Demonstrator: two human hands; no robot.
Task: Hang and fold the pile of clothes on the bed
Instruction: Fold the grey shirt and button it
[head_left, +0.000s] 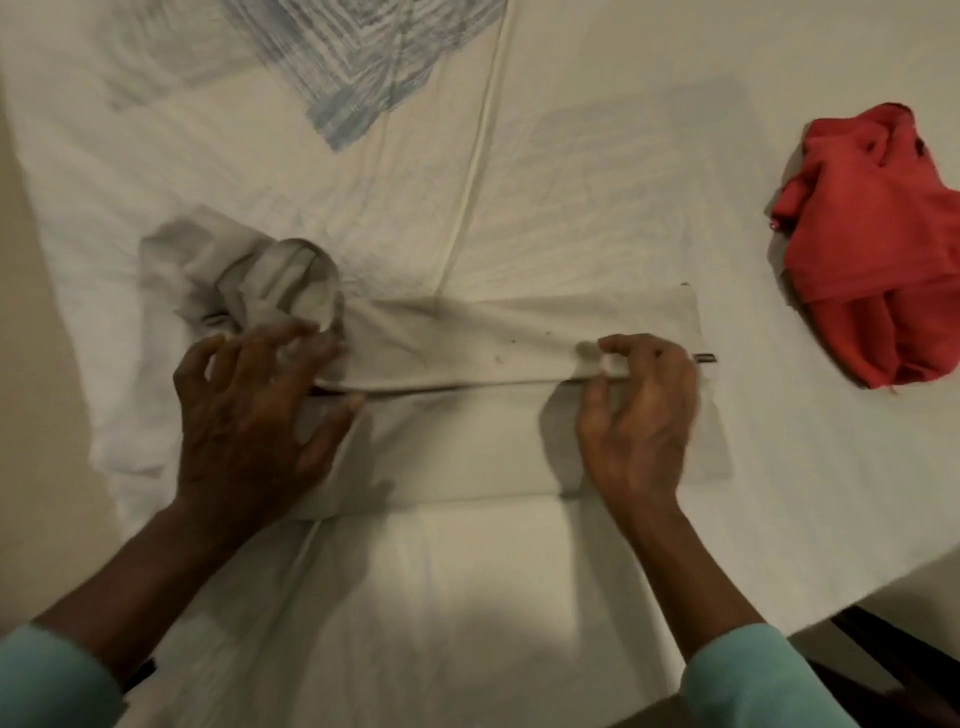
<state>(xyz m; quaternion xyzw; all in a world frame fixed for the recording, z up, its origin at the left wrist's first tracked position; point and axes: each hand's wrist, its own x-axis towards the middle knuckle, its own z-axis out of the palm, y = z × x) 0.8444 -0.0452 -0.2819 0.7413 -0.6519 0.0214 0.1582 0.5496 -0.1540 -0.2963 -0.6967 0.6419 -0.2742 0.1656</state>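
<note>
Red garment partly beyond right edge

Left sleeve, well back from your left hand: plain pale mint-green fabric. Right sleeve, well back from your right hand: same mint-green. Forearms between cuffs and hands are bare.

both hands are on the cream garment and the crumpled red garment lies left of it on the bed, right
No: the head view shows the crumpled red garment lying right of the cream garment, not left. The left hand and right hand are indeed on the cream garment.
</note>
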